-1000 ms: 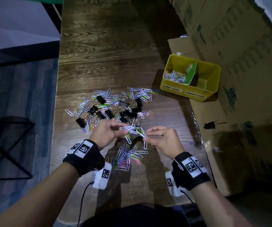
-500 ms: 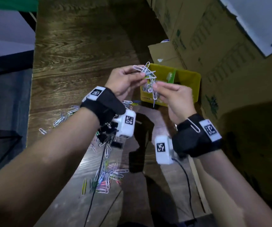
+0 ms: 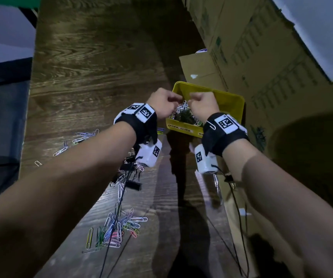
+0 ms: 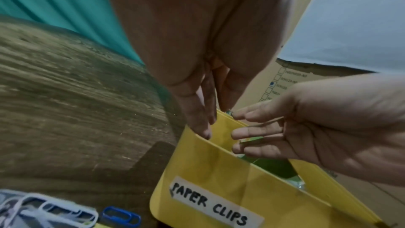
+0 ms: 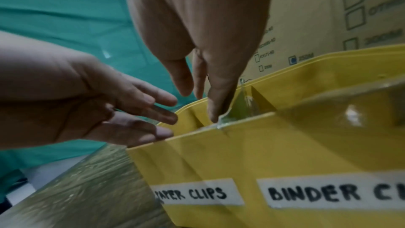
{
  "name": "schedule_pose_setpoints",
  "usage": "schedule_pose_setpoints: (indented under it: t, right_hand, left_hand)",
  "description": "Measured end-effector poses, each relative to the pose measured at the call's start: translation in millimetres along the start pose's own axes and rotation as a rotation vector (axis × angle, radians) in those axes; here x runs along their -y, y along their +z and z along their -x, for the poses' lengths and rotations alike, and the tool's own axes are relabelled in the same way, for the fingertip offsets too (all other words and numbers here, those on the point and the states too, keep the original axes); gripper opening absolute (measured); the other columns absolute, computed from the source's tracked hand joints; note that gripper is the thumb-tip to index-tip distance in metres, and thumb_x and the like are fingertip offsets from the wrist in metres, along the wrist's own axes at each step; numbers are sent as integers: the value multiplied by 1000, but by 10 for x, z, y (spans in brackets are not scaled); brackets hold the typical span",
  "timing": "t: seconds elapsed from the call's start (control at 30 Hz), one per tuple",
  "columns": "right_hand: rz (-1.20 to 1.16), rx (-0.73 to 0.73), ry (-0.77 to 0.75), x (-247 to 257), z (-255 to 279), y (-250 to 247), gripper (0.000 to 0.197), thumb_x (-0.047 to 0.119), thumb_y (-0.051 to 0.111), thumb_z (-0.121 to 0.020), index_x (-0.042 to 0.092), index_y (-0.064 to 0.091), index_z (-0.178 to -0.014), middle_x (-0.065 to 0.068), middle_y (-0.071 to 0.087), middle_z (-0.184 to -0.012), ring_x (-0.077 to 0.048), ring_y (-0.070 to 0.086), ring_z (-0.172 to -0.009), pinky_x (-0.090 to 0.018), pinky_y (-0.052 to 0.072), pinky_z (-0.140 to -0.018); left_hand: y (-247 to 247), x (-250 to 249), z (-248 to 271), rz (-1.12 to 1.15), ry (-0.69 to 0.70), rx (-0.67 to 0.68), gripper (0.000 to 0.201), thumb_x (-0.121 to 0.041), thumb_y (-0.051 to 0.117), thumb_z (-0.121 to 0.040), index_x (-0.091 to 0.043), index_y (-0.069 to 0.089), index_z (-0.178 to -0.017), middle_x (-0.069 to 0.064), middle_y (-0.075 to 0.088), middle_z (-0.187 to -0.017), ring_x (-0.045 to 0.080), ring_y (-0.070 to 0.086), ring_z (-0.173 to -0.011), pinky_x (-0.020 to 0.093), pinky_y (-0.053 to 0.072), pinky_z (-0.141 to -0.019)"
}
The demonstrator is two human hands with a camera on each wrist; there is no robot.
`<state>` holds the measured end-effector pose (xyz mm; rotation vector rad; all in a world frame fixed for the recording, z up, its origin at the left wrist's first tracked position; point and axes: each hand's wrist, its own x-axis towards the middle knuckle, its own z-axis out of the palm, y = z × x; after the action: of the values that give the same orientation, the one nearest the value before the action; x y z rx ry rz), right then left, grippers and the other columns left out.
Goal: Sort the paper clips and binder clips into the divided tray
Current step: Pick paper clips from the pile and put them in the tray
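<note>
yellow divided tray (image 3: 234, 106), paper clips (image 3: 182, 109) inside

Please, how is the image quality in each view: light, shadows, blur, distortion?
Head view: dim, strong wide-angle bend, arms throw long shadows on the table. Left wrist view: table streaked by motion blur, tray label sharp. Right wrist view: softly blurred, glare on the tray's inner wall; labels readable.

Hands (image 3: 183, 105) above tray (image 3: 233, 105), clips (image 3: 119, 229) nearer

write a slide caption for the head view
Both hands, left and right, open over the yellow tray, paper clips dropping in.
</note>
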<state>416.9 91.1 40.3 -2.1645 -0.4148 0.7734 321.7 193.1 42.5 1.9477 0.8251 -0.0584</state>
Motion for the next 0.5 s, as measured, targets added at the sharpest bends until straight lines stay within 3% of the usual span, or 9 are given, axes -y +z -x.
schedule_pose_setpoints:
  t: [0.1,0.2,0.27,0.4,0.47,0.5]
  right_hand:
    - [-9,-18,-96,1,135,9,34,14,60,-89,16,61,-123,-2,64,-123,-13,57,-115,-26,41,-104]
    - [-127,13,-240,6,435,73,26,11,64,-87,12,68,-112,-1,69,-100,-13,64,-95,-30,52,-90]
    - [-235,161,-284,-49,736,157,23,6,65,-86,7,68,-109,-3,67,-90,-16,62,-82,-29,54,-74]
    - [55,559,-285,-347,1420,493,19,14,73,-81,10,70,-99,-2,68,-85,-12,59,-73,-23,48,-72]
    - [263,754,-214,-560,1726,735,36,20,75,-79,12,64,-113,-1,64,-91,-14,59,-80,-22,44,-70]
    - [413,782,-226,-675,1853,860,49,27,75,-78,16,57,-123,-2,62,-100,-16,59,-90,-22,43,-75]
  left_hand:
    - [-60,82,236,287,7,-56,21,-1,49,-92,-9,65,-104,8,67,-90,16,64,-73,26,55,-69]
    - [-180,351,603,300,67,-52,23,-1,50,-91,-17,65,-88,5,67,-78,14,61,-66,28,51,-64]
    - [-261,636,925,106,130,-11,20,-6,55,-89,-21,67,-87,4,70,-75,14,62,-64,27,51,-65]
    - [-231,1273,1706,-285,247,219,19,-7,56,-85,-18,70,-91,-9,68,-83,7,62,-75,28,52,-77]
    - [-107,1615,2023,-457,318,295,24,-11,51,-85,-20,66,-102,-4,65,-98,12,61,-87,34,52,-81]
    - [-36,1789,2145,-533,343,282,27,-17,48,-87,-20,62,-109,-2,62,-104,15,59,-93,35,52,-83]
